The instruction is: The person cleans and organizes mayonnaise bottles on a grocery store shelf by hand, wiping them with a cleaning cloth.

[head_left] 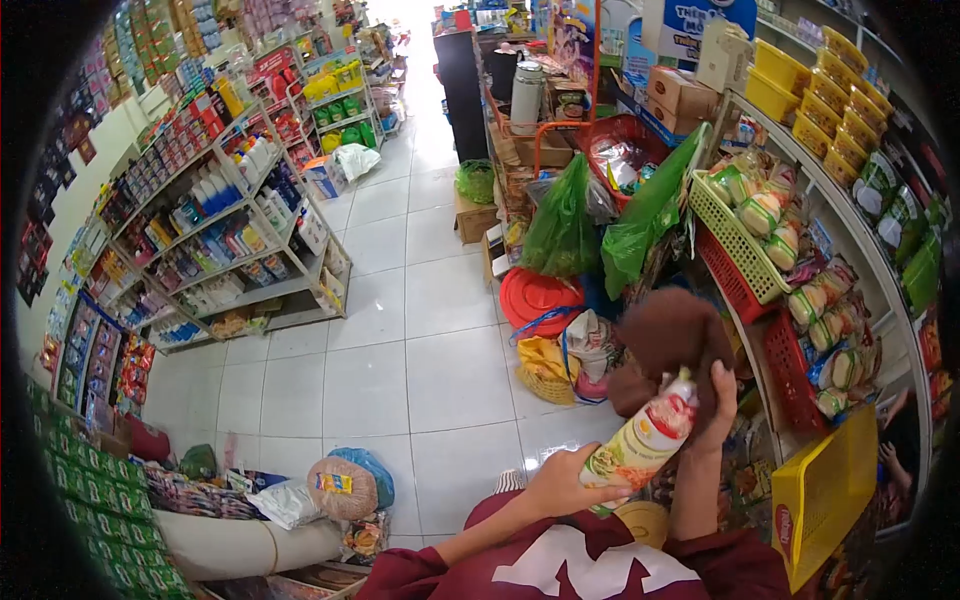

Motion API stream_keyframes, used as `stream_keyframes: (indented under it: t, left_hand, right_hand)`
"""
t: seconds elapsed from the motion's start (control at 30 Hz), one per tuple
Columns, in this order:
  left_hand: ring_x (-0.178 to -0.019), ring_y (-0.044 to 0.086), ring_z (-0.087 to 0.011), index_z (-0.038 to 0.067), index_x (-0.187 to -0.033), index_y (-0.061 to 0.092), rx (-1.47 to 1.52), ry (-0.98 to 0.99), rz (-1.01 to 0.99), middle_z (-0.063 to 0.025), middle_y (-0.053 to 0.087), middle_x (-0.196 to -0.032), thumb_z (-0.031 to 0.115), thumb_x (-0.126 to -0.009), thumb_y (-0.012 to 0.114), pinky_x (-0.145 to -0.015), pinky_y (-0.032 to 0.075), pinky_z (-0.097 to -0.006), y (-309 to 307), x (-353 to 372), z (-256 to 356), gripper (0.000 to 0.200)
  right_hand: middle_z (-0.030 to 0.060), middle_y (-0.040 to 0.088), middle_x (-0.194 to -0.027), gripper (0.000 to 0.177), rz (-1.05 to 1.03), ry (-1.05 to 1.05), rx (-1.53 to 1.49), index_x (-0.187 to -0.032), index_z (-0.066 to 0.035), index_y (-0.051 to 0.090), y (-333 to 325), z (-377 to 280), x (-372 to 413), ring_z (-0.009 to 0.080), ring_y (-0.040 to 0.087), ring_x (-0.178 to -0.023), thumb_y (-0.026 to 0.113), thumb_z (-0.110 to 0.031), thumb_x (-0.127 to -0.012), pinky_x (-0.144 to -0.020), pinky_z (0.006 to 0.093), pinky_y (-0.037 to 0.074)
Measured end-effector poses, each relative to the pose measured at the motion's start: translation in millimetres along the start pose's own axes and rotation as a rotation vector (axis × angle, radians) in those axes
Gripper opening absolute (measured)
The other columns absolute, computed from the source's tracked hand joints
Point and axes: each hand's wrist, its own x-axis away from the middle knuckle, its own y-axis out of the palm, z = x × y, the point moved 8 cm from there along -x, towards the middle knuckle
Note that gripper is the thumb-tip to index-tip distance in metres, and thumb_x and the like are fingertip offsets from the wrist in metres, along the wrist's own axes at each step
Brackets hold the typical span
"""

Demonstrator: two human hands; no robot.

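My left hand (572, 484) is wrapped round the lower part of a plump squeeze bottle (640, 440) with a white, red and yellow label. The bottle is tilted, its narrow top pointing up and to the right. In my right hand (718, 410) is a dark brown cloth (675, 335), bunched up and lying against the bottle's top and upper side. Some of the right fingers are hidden behind the cloth. Close to my right arm is a yellow plastic basket (825, 490), tipped on the shelf side.
To my right, a shelf unit carries a pale green basket (740, 235) of bread packs, red baskets (790, 370) and yellow tubs (840, 110). Green bags (560, 230) hang ahead. A red lid (540, 300) and sacks stand on the tiled floor (370, 390). Bottle shelves (220, 220) line the left.
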Motion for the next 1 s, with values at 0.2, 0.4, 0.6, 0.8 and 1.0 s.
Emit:
stream_keyframes:
  t: [0.2, 0.4, 0.6, 0.8, 1.0]
  left_hand:
    - [-0.065, 0.050, -0.0082, 0.000, -0.087, 0.053, 0.702, 0.153, 0.242, -0.0024, 0.056, -0.072, 0.033, -0.076, 0.056, -0.059, 0.042, -0.0238, -26.1, -19.8, -6.2, 0.035]
    - [-0.063, 0.047, -0.0066, 0.002, -0.083, 0.053, 0.579, 0.108, 0.415, 0.0002, 0.052, -0.071, 0.032, -0.083, 0.047, -0.057, 0.039, -0.0218, -40.5, -42.1, -15.7, 0.031]
    - [-0.069, 0.046, -0.0097, 0.000, -0.086, 0.049, 0.559, 0.008, -0.092, -0.0023, 0.050, -0.072, 0.040, -0.083, 0.041, -0.062, 0.039, -0.0261, 28.4, -39.5, -21.0, 0.041]
    - [-0.101, 0.045, -0.0273, -0.001, -0.101, 0.048, 0.295, 0.111, 0.183, -0.0141, 0.050, -0.101, 0.018, -0.086, 0.035, -0.087, 0.034, -0.0344, 19.8, -38.6, -43.1, 0.027]
    - [-0.096, 0.046, -0.0229, -0.001, -0.104, 0.047, 0.143, 0.186, 0.126, -0.0128, 0.050, -0.101, 0.011, -0.082, 0.040, -0.084, 0.035, -0.0326, 22.1, -35.0, -61.3, 0.026]
  right_hand:
    - [0.0082, 0.047, -0.108, 0.060, -0.242, 0.280, 0.197, -0.116, 0.001, 0.035, -10.4, 83.1, 67.1, 0.0199, 0.047, -0.097, 0.059, -0.034, -0.074, -0.085, 0.0311, 0.037]
    - [0.0089, 0.053, -0.092, 0.033, -0.442, 0.151, 0.757, -0.097, -0.001, 0.050, 5.3, 82.5, 87.0, 0.0198, 0.049, -0.087, 0.063, -0.019, -0.072, -0.078, 0.0325, 0.038]
    - [0.0060, 0.058, -0.079, 0.022, -0.157, 0.231, 0.689, -0.083, 0.000, 0.057, -13.3, 31.1, 32.0, 0.0135, 0.054, -0.070, 0.064, -0.014, -0.068, -0.067, 0.0282, 0.044]
    - [0.0228, 0.019, -0.131, 0.024, -0.685, -0.289, 1.609, -0.080, -0.004, 0.063, 48.0, 11.4, 36.0, 0.0403, 0.009, -0.123, 0.065, -0.024, -0.066, -0.098, 0.0471, 0.014]
    - [0.0210, 0.019, -0.131, 0.053, -0.149, -0.236, 0.823, -0.116, -0.007, 0.042, 1.4, 28.6, 58.9, 0.0312, 0.021, -0.121, 0.063, -0.009, -0.068, -0.098, 0.0383, 0.018]
